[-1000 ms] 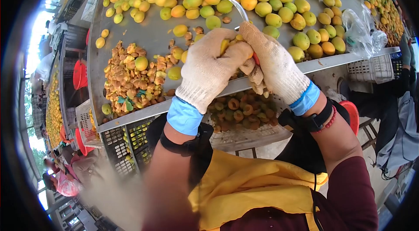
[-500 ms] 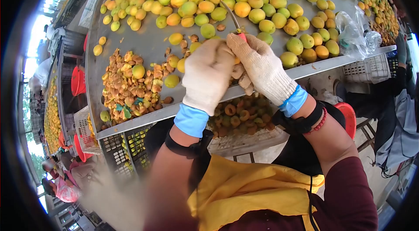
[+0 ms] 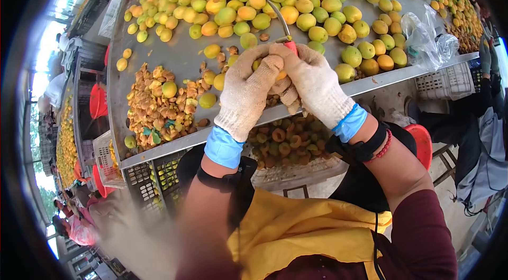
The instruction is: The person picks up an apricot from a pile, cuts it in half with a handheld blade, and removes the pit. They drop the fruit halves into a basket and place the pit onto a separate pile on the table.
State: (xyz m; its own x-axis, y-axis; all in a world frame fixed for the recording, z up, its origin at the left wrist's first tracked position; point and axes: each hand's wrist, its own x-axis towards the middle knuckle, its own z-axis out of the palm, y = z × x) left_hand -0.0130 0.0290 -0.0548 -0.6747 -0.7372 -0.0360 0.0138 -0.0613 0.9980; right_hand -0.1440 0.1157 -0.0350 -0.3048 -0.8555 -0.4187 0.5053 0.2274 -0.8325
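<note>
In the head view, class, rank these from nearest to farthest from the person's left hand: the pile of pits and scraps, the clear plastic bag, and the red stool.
1. The pile of pits and scraps, just to the outer side of the left hand on the metal table.
2. The red stool, below the table edge, beyond the right forearm.
3. The clear plastic bag, at the table's far right edge.

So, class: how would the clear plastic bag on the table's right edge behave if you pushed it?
The plastic bag looks crumpled and thin, so it would probably flop and crush rather than slide. It seems nearly empty, likely very light, and sits near the table edge, so it might slip off.
</note>
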